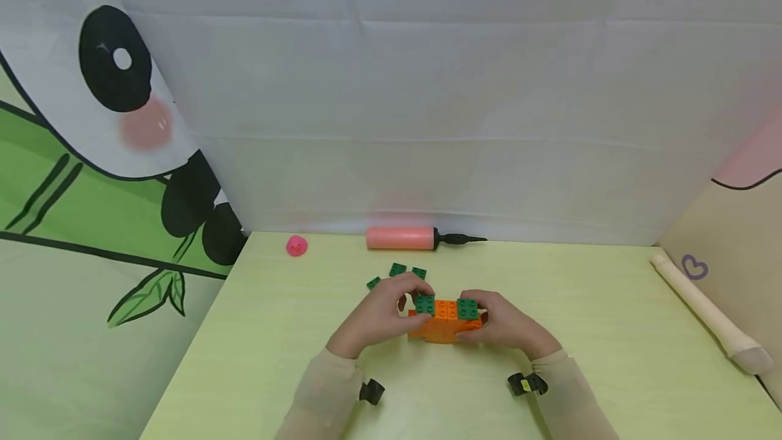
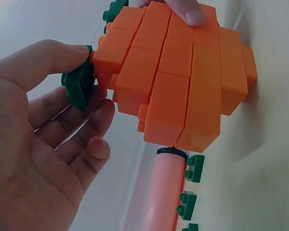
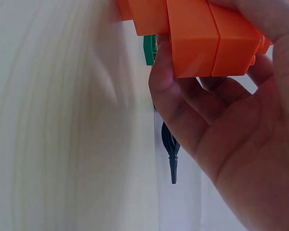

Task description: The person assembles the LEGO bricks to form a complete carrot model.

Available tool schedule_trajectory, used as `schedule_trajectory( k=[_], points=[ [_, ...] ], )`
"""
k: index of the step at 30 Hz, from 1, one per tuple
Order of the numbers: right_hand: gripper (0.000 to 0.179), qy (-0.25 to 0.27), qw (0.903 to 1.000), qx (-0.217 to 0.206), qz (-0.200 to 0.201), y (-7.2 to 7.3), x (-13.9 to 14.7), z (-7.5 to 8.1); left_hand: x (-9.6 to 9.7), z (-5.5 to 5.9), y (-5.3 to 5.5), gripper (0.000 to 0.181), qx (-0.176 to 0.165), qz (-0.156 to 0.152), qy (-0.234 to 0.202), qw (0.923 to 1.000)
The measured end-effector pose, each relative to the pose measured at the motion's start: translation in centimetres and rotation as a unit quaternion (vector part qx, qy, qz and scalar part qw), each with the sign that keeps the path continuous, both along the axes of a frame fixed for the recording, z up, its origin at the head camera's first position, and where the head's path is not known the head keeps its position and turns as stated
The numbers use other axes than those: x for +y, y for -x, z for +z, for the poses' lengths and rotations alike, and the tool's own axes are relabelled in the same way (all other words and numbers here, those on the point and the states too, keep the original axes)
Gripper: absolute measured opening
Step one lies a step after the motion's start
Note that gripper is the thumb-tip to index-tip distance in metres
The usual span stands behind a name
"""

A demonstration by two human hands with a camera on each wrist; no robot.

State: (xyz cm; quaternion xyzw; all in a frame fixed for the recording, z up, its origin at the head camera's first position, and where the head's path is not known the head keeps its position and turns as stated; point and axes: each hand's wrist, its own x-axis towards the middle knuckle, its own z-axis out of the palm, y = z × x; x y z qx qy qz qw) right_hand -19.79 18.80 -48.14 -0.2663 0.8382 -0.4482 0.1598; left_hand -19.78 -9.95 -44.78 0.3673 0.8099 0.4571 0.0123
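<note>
An orange toy-brick build (image 1: pixel 441 330), made of stacked rows, stands over the table between both hands. Its top carries a green brick (image 1: pixel 467 309) at the right end. My left hand (image 1: pixel 388 314) pinches another green brick (image 2: pixel 79 79) between thumb and fingers at the build's top left. In the left wrist view this brick sits tilted against the orange studs. My right hand (image 1: pixel 502 321) grips the build's right end, thumb in front and fingers curled behind, as the right wrist view shows. A thumb tip (image 2: pixel 195 15) lies on the orange front.
Several loose green bricks (image 1: pixel 398 269) lie behind the left hand. Along the back edge are a pink hand pump (image 1: pixel 400 238) with a black nozzle and a small pink rubber duck (image 1: pixel 296 246). A long pale stick-like object (image 1: pixel 702 304) lies along the right edge.
</note>
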Motion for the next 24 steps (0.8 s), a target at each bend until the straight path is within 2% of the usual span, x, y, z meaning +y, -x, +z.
schedule_trajectory(
  k=[17,24],
  points=[
    [0.033,0.01,0.9999,-0.002,0.004,0.05,-0.14,0.17,0.49,-0.01,-0.03,0.024,-0.004,0.001,0.012,0.9999],
    [0.033,0.008,1.0,-0.001,0.003,-0.16,-0.15,0.35,0.51,0.09,-0.22,0.022,-0.024,0.001,0.009,0.9997]
  ],
)
